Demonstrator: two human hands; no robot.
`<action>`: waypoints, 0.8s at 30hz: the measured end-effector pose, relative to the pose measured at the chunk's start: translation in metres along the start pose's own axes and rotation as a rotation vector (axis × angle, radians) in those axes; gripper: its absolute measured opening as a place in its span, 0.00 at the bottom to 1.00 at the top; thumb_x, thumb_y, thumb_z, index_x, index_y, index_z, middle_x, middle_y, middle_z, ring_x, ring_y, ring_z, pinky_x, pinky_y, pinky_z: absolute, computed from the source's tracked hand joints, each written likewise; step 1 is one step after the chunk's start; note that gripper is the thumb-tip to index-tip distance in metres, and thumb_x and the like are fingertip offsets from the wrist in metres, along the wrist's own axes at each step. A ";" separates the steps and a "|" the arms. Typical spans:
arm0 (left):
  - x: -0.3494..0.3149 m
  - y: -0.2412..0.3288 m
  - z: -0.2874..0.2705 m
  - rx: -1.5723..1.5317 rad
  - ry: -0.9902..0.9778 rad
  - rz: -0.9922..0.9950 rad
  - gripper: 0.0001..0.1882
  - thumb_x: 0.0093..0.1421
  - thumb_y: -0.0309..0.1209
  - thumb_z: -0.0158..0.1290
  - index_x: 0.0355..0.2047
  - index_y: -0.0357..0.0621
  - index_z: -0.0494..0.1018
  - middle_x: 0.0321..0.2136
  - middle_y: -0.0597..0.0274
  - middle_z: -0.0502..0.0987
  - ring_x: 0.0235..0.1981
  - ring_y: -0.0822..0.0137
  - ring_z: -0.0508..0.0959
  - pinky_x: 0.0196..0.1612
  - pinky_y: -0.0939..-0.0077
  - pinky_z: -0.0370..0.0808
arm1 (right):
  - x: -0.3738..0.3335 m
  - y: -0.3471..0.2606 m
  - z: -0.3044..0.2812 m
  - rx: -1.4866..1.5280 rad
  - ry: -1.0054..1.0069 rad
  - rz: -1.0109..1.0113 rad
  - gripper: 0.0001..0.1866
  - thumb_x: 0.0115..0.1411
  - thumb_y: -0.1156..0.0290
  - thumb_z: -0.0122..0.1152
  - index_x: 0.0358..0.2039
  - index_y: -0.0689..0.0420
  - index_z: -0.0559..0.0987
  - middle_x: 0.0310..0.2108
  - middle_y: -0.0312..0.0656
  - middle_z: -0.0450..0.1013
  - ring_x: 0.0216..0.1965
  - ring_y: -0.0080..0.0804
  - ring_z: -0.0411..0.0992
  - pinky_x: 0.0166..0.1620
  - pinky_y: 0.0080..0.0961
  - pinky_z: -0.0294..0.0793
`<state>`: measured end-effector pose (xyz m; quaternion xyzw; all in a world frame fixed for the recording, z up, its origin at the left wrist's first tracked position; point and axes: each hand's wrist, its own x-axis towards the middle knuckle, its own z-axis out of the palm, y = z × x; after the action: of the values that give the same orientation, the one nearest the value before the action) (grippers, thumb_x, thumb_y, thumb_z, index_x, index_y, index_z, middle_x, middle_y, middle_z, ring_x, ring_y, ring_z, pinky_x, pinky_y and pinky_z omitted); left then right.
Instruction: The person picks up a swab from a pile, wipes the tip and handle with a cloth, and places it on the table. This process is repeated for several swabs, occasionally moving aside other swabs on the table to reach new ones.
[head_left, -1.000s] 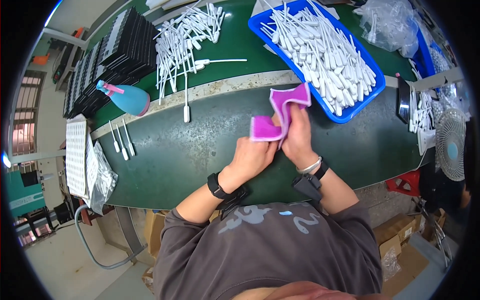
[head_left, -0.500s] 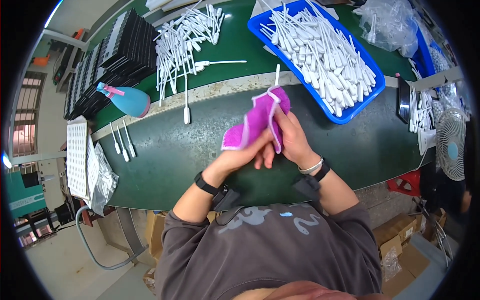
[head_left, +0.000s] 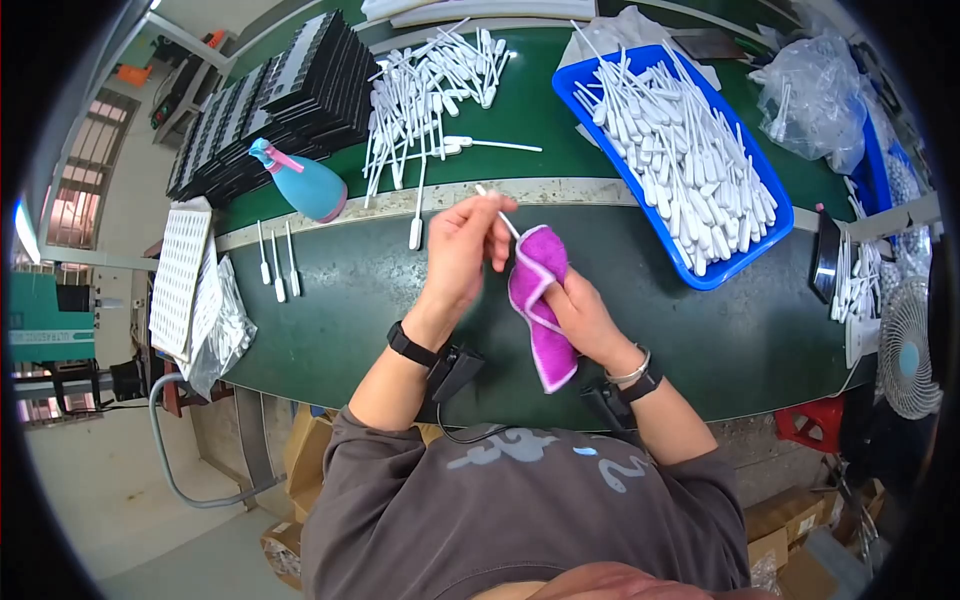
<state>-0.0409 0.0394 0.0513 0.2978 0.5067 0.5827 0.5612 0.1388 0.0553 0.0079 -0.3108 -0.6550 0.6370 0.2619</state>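
My left hand (head_left: 462, 250) pinches a thin white plastic stick (head_left: 497, 212) above the green table (head_left: 340, 290). One end of the stick runs into a folded purple cloth (head_left: 540, 300), which my right hand (head_left: 582, 318) grips from below and wraps around it. Both hands are close together at the middle of the table, a little in front of its pale strip. Part of the stick is hidden inside the cloth.
A blue tray (head_left: 735, 268) full of white sticks stands at the right rear. A loose heap of white sticks (head_left: 425, 85) lies behind, with stacked black trays (head_left: 265, 105) and a blue spray bottle (head_left: 305, 185) at the left. Three sticks (head_left: 278, 262) and a white perforated rack (head_left: 180, 275) lie left.
The cloth was held up spread between both hands. My left hand has let go of it and now pinches a white stick, drawn up and left out of the cloth.
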 end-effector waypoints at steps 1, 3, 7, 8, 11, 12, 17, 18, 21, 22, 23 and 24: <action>0.001 -0.001 0.002 -0.013 0.039 0.040 0.15 0.66 0.36 0.45 0.33 0.36 0.74 0.16 0.68 0.71 0.16 0.77 0.71 0.20 0.85 0.69 | -0.001 -0.002 0.004 0.033 0.035 0.002 0.15 0.67 0.64 0.44 0.46 0.62 0.73 0.35 0.36 0.73 0.36 0.24 0.71 0.41 0.24 0.70; 0.005 -0.001 0.008 -0.039 0.110 0.118 0.15 0.67 0.36 0.44 0.34 0.36 0.73 0.17 0.67 0.71 0.18 0.75 0.74 0.22 0.84 0.72 | 0.000 -0.005 0.002 0.068 0.083 -0.001 0.15 0.66 0.65 0.45 0.44 0.61 0.74 0.34 0.36 0.73 0.35 0.22 0.70 0.39 0.23 0.70; 0.022 0.006 0.023 -0.066 0.017 0.192 0.14 0.67 0.35 0.43 0.35 0.35 0.72 0.17 0.66 0.71 0.19 0.73 0.76 0.25 0.82 0.75 | 0.003 -0.007 -0.010 0.595 0.107 0.138 0.13 0.65 0.65 0.47 0.43 0.60 0.74 0.32 0.35 0.72 0.32 0.19 0.68 0.35 0.19 0.69; 0.029 0.008 0.030 -0.065 -0.015 0.187 0.14 0.67 0.35 0.43 0.35 0.35 0.72 0.17 0.66 0.71 0.19 0.73 0.76 0.25 0.82 0.75 | 0.004 -0.002 -0.009 0.586 0.178 0.089 0.14 0.66 0.63 0.46 0.42 0.60 0.74 0.30 0.35 0.71 0.29 0.18 0.68 0.33 0.18 0.68; 0.052 0.019 0.059 0.186 -0.112 0.268 0.15 0.67 0.36 0.43 0.34 0.35 0.71 0.18 0.65 0.70 0.19 0.71 0.76 0.24 0.81 0.75 | 0.005 0.017 -0.021 0.558 0.351 -0.019 0.17 0.67 0.59 0.44 0.39 0.60 0.73 0.25 0.34 0.70 0.25 0.17 0.66 0.29 0.17 0.67; 0.063 0.022 0.074 0.183 -0.138 0.267 0.15 0.67 0.36 0.43 0.34 0.35 0.71 0.18 0.65 0.70 0.19 0.71 0.76 0.24 0.81 0.75 | 0.005 0.023 -0.030 0.734 0.304 -0.023 0.14 0.66 0.61 0.46 0.38 0.60 0.72 0.23 0.35 0.68 0.23 0.19 0.65 0.28 0.19 0.66; 0.156 0.051 0.145 0.090 -0.268 0.368 0.15 0.66 0.34 0.42 0.35 0.31 0.71 0.19 0.58 0.72 0.21 0.66 0.77 0.27 0.73 0.77 | 0.013 0.040 -0.044 1.100 0.135 -0.072 0.10 0.65 0.65 0.47 0.32 0.58 0.69 0.18 0.37 0.62 0.18 0.26 0.62 0.24 0.22 0.63; 0.174 0.055 0.161 0.036 -0.292 0.339 0.15 0.65 0.33 0.42 0.35 0.30 0.70 0.20 0.57 0.73 0.22 0.64 0.77 0.28 0.72 0.78 | 0.016 0.039 -0.043 1.107 0.095 -0.079 0.10 0.65 0.65 0.47 0.30 0.58 0.68 0.17 0.37 0.60 0.17 0.26 0.61 0.24 0.23 0.62; 0.229 0.046 0.191 -0.076 -0.356 0.285 0.15 0.65 0.34 0.44 0.40 0.31 0.69 0.26 0.59 0.71 0.29 0.65 0.77 0.35 0.73 0.77 | 0.018 0.036 -0.041 1.089 0.056 -0.059 0.10 0.64 0.65 0.47 0.30 0.58 0.68 0.17 0.37 0.61 0.18 0.26 0.61 0.24 0.23 0.62; 0.249 0.039 0.195 -0.058 -0.359 0.231 0.16 0.65 0.34 0.44 0.41 0.30 0.69 0.28 0.57 0.72 0.29 0.64 0.77 0.36 0.73 0.78 | 0.019 0.035 -0.041 1.079 0.032 -0.047 0.10 0.64 0.65 0.48 0.30 0.58 0.68 0.17 0.37 0.61 0.18 0.26 0.62 0.24 0.23 0.62; 0.261 0.035 0.199 -0.041 -0.369 0.171 0.16 0.65 0.35 0.45 0.42 0.30 0.68 0.31 0.56 0.74 0.30 0.64 0.77 0.37 0.72 0.78 | 0.019 0.035 -0.042 1.073 0.029 -0.048 0.10 0.64 0.65 0.48 0.30 0.58 0.68 0.17 0.37 0.61 0.18 0.26 0.62 0.24 0.23 0.62; 0.270 0.031 0.198 -0.043 -0.366 0.179 0.16 0.65 0.35 0.45 0.42 0.30 0.68 0.31 0.56 0.74 0.30 0.64 0.77 0.37 0.72 0.78 | 0.020 0.034 -0.042 1.035 0.035 -0.049 0.09 0.64 0.66 0.48 0.30 0.58 0.68 0.17 0.37 0.62 0.18 0.26 0.62 0.24 0.23 0.63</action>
<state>0.0780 0.3526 0.0811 0.4306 0.3551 0.5772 0.5961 0.1596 0.0983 -0.0253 -0.1356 -0.2567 0.8661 0.4070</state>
